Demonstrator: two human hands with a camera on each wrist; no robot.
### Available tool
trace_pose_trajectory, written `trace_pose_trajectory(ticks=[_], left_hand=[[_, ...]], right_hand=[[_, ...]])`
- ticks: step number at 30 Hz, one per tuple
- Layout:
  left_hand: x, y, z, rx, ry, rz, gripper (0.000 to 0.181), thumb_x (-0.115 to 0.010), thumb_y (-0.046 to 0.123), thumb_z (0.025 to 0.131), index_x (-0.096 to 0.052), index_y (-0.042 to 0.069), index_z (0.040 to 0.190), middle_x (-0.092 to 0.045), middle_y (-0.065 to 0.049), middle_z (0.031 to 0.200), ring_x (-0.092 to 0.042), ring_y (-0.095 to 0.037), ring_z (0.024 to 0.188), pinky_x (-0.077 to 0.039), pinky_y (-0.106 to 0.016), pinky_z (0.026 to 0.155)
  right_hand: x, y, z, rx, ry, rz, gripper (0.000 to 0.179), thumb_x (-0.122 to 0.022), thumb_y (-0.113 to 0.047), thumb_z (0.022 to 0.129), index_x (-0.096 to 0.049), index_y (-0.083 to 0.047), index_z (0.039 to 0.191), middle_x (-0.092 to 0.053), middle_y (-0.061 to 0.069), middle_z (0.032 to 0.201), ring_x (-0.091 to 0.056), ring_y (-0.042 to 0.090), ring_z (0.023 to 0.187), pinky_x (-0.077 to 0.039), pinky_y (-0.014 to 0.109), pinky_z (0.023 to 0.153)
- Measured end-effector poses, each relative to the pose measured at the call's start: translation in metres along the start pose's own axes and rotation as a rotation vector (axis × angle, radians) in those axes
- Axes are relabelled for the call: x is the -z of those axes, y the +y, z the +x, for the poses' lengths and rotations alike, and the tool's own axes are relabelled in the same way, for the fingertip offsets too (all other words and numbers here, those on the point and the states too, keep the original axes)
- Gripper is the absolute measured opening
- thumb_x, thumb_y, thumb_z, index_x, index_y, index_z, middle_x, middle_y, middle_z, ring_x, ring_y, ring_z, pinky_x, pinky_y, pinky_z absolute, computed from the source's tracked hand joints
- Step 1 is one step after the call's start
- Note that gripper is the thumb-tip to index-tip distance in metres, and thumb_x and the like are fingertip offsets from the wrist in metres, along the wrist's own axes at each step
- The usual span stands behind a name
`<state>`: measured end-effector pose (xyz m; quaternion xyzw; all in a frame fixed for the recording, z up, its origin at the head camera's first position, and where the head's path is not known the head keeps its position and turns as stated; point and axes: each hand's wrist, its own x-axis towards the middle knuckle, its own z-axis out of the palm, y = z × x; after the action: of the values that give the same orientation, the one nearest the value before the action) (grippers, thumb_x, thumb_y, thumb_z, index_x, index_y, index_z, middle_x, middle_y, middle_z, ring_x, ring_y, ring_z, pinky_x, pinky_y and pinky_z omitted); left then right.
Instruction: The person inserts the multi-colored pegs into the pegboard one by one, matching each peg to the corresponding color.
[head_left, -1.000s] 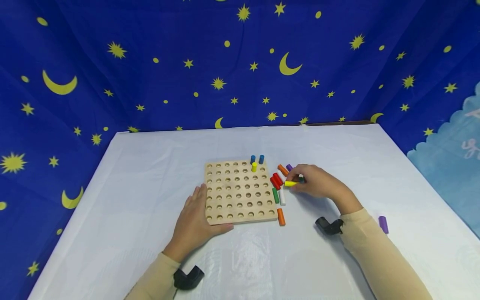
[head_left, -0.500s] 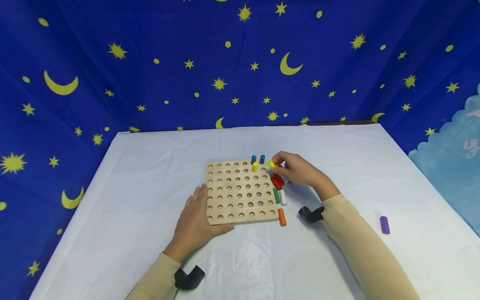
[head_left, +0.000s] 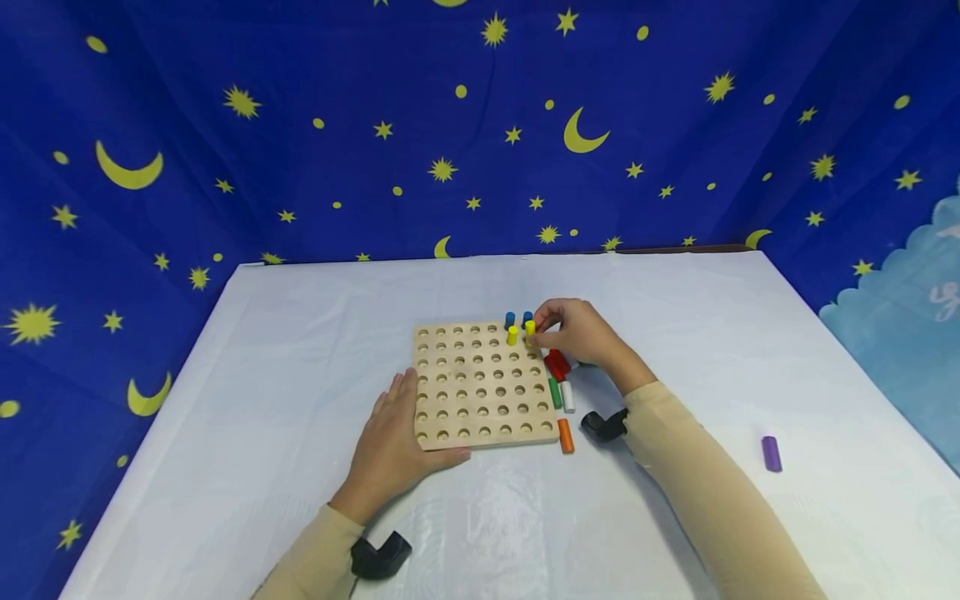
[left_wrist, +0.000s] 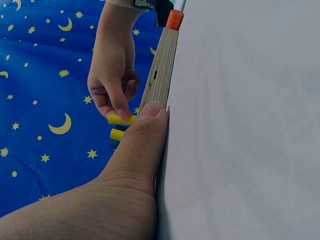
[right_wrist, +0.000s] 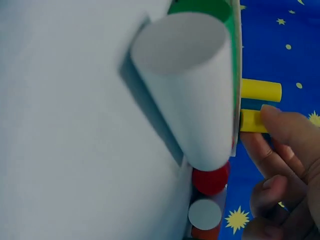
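A square wooden pegboard [head_left: 450, 387] with rows of holes lies flat on the table. My left hand [head_left: 386, 446] rests against its left side, fingers straight, the thumb along the front edge. At the board's back right corner, my right hand [head_left: 583, 335] pinches an upright yellow peg [head_left: 530, 327] between thumb and fingers. In the right wrist view that yellow peg [right_wrist: 251, 121] meets the board surface; how deep it sits I cannot tell. Another yellow peg [head_left: 512, 337] stands beside it. Behind them are two blue pegs [head_left: 510, 319], upright in the back row.
Along the board's right side lie red pegs [head_left: 557, 365], a green peg [head_left: 555, 393], a white peg [head_left: 568, 397] and an orange peg [head_left: 566, 436]. A purple peg [head_left: 772, 454] lies far right on the white table cover [head_left: 315, 333]. A blue starry cloth [head_left: 337, 125] hangs behind.
My right hand has carried the yellow peg left from the loose pegs to the board's back right corner and turned it upright. My left hand stays at the board.
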<state>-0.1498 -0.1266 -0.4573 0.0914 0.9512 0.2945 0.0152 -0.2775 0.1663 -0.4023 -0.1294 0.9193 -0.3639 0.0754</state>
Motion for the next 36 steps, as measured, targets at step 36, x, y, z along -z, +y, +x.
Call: trace_pose_trajectory(ticks=[36], left_hand=[[-0.002,0.003,0.001,0.009,-0.008,0.024,0.143,-0.078,0.076,0.06,-0.008,0.0,0.159,-0.013,-0.017,0.166,-0.012,-0.034,0.155,-0.013,-0.05,0.127]], right_hand=[[0.044,0.037,-0.023,-0.064,0.018,-0.118,0.027,-0.075,-0.025,0.09,-0.071,-0.015,0.115,-0.071,0.006,0.115,-0.055,0.023,0.09,-0.048,0.035,0.077]])
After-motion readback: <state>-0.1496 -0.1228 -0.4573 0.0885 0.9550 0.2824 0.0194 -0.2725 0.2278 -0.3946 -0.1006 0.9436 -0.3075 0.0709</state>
